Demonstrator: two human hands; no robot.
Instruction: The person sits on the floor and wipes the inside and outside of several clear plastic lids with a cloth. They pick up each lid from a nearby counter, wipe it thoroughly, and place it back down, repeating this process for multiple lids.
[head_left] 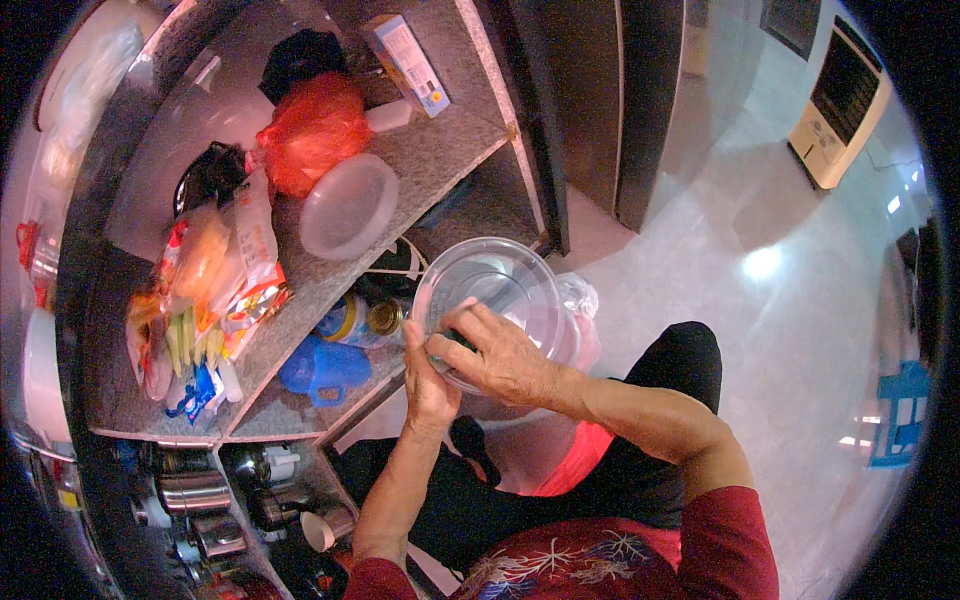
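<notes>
A clear round plastic tub is in front of me, its open mouth facing up. My left hand grips the tub's near left side, with the thumb up along the rim. Over that same edge my right hand bends its fingers inward, thumb and fingertips close to my left hand. Whatever those fingertips hold is hidden. On the shelf beyond lies a round translucent lid, apart from both hands.
Beside the lid sit a red plastic bag, a carton and several food packets. A blue plastic jug and a jar stand lower down. Metal pots fill the lower left; an air cooler stands far right.
</notes>
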